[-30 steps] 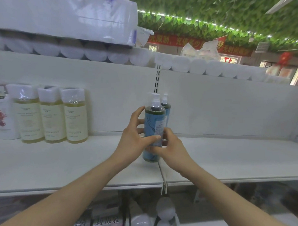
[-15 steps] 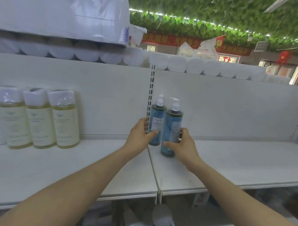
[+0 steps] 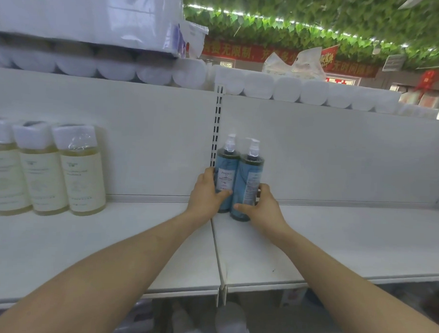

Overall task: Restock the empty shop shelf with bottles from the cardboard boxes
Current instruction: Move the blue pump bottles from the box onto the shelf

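1. Bottles first: the left blue bottle (image 3: 226, 164) and the right blue bottle (image 3: 250, 172) stand upright and side by side, touching, at the rear of the shelf (image 3: 335, 245). They sit just right of the seam between its two boards.
2. My left hand (image 3: 207, 193) wraps the left blue bottle, thumb across its label. My right hand (image 3: 264, 207) wraps the right blue bottle low down, thumb across the front. I judge the two grips press the pair together, so the row starts tight and square.
3. Both sit close to the back panel (image 3: 313, 157), beside the slotted upright (image 3: 216, 131). Starting deep in the corner would leave the front free for more rows. From this angle I can't tell whether they touch the panel.
4. Their pump heads face roughly forward, though the right label seems turned aside, so it may want a twist.
5. Well apart to the left stand pale yellow bottles (image 3: 81, 171), also pushed back. Paper rolls (image 3: 258, 86) line the ledge above. No cardboard boxes are in view.
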Action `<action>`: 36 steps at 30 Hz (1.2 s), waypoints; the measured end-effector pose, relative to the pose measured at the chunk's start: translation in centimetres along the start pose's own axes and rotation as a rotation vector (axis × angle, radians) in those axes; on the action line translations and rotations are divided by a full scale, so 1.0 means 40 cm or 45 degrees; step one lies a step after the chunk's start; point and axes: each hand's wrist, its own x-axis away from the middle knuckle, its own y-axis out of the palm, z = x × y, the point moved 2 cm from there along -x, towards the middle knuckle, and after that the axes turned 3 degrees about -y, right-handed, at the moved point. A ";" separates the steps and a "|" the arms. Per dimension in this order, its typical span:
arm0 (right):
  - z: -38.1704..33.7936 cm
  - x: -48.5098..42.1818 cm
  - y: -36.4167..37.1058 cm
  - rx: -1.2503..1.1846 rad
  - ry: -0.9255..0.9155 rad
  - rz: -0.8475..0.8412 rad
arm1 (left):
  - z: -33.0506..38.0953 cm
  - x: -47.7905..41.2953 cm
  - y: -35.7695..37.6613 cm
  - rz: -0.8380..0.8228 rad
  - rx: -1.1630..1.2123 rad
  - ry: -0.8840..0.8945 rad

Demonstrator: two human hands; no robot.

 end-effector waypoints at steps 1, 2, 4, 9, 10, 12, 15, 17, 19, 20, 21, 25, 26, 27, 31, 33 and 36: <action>0.004 0.003 -0.002 0.006 -0.004 0.007 | 0.000 0.001 0.000 0.009 -0.002 0.001; 0.009 0.005 -0.004 0.011 -0.008 0.012 | 0.000 0.003 -0.002 0.020 -0.005 0.000; 0.014 0.006 -0.007 0.031 -0.013 0.017 | -0.003 0.013 -0.006 0.043 -0.022 0.002; 0.014 -0.013 0.003 0.124 -0.029 0.012 | -0.009 0.034 -0.013 0.106 -0.062 0.017; 0.015 -0.017 0.006 0.139 -0.035 0.011 | -0.008 0.036 -0.012 0.114 -0.063 0.015; 0.018 -0.024 0.011 0.166 -0.040 0.009 | -0.004 0.038 -0.008 0.122 -0.069 0.010; 0.023 -0.035 0.016 0.185 -0.029 -0.005 | -0.002 0.041 -0.003 0.123 -0.089 0.007; 0.025 -0.042 0.018 0.193 -0.016 -0.015 | -0.001 0.041 -0.001 0.120 -0.098 0.001; 0.025 -0.047 0.020 0.195 -0.007 -0.027 | 0.000 0.039 -0.001 0.115 -0.094 -0.012; 0.025 -0.049 0.022 0.192 -0.001 -0.031 | 0.000 0.036 -0.001 0.114 -0.091 -0.017; 0.024 -0.051 0.022 0.188 0.006 -0.035 | 0.001 0.033 0.001 0.115 -0.090 -0.019; 0.020 -0.050 0.025 0.175 0.031 -0.046 | 0.004 0.027 0.005 0.117 -0.096 -0.038; 0.020 -0.049 0.025 0.170 0.041 -0.046 | 0.004 0.027 0.005 0.110 -0.092 -0.047; 0.020 -0.047 0.025 0.171 0.053 -0.044 | 0.003 0.028 0.004 0.098 -0.084 -0.056; 0.010 -0.016 0.023 0.210 0.096 0.004 | -0.010 0.057 -0.012 0.071 -0.119 -0.077; -0.004 0.009 0.019 0.330 0.060 0.024 | -0.014 0.082 -0.030 0.049 -0.187 -0.070; -0.045 0.054 0.014 0.527 0.001 -0.011 | -0.004 0.121 -0.071 0.010 -0.293 -0.048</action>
